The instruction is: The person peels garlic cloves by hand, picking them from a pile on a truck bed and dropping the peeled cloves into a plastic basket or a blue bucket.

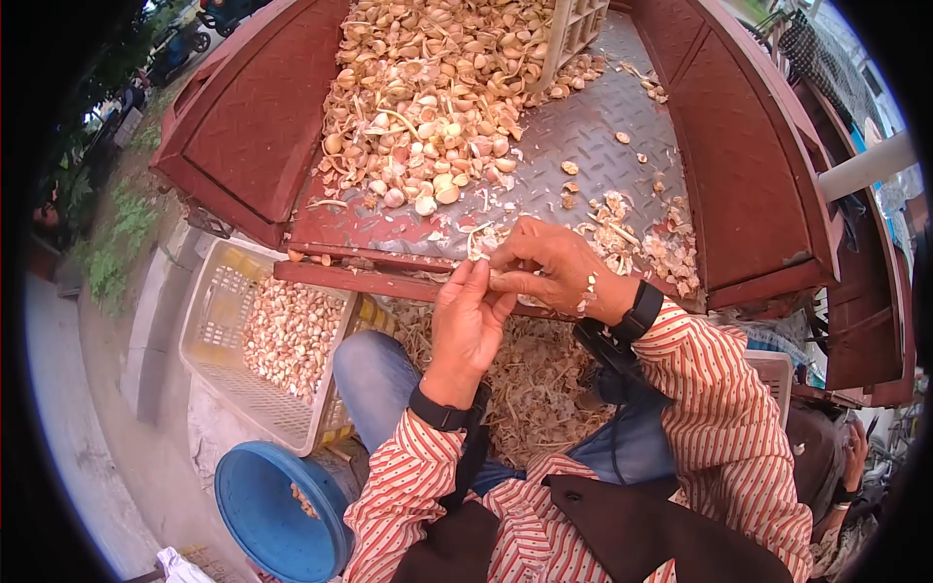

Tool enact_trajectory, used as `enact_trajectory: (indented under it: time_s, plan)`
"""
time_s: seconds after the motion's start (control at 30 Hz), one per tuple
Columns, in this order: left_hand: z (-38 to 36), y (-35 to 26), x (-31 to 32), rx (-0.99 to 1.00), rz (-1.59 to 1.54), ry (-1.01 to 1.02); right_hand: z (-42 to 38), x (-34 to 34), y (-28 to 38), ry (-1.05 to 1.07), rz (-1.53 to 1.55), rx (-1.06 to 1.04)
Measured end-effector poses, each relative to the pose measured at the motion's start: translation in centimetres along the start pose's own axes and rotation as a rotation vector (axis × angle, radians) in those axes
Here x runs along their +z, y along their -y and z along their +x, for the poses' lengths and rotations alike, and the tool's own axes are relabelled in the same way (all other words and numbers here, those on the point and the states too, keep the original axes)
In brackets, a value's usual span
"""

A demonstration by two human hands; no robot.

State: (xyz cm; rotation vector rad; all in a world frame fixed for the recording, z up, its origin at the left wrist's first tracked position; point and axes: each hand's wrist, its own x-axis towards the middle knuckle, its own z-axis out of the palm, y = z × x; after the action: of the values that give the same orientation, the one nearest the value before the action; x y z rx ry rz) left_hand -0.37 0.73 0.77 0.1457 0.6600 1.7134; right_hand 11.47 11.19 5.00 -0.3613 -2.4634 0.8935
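Observation:
My left hand [465, 325] is closed, thumb and fingertips pinched on a small pale garlic clove [477, 256], mostly covered by the fingers. Against those fingertips my right hand [552, 264] is curled in a pinch too; what lies between its fingers is hidden. Bits of skin stick to the right wrist. Both hands meet above the front edge of a red metal cart bed [379, 233]. Beyond them lies a big heap of garlic cloves [428, 107], with loose garlic skins [622, 238] to the right.
Below left, a pale plastic crate [209, 335] holds many garlic cloves [292, 330]. A blue bucket [267, 520] with a few cloves inside stands nearer. Dry skins [539, 398] cover the ground between my knees. Another person's hand [855, 455] shows at far right.

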Motion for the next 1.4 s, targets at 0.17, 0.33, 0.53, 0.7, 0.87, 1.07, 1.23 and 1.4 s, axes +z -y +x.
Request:
enact_trajectory:
  time_s: [0.17, 0.33, 0.53, 0.7, 0.87, 1.07, 1.23, 1.4]
  plan:
    - [-0.5, 1.0, 0.0, 0.376, 0.783, 0.055, 0.1, -0.1, 1.2, 0.113, -0.061, 0.277]
    - [-1.0, 1.6, 0.2, 0.477, 0.885, 0.068, -0.2, 0.5, 0.4, 0.009, 0.018, 0.141]
    - [-2.6, -3.1, -0.4, 0.498, 0.771, -0.023, -0.4, -1.4, -1.4, 0.067, -0.107, 0.37]
    - [-3.6, -19.6, -10.7, 0.709, 1.413, -0.586, 0.6, -2.3, -2.4, 0.078, -0.436, 0.273]
    - [-4.0, -19.3, -9.3, 0.712, 1.532, -0.499, 7.9, -0.9, -7.6, 0.006, -0.508, 0.206]
    - [0.2, -10.8, -3.1, 0.482, 1.256, -0.055, 8.0, 0.3, -6.9, 0.15, -0.21, 0.29]
    - [4.4, -5.7, -0.9, 0.543, 1.238, 0.287, 5.0, -0.8, -5.2, 0.249, 0.983, 0.739]
    - [4.2, -4.8, -0.1, 0.406, 0.891, 0.26, 4.3, -1.0, -2.6, 0.234, 1.067, 0.72]
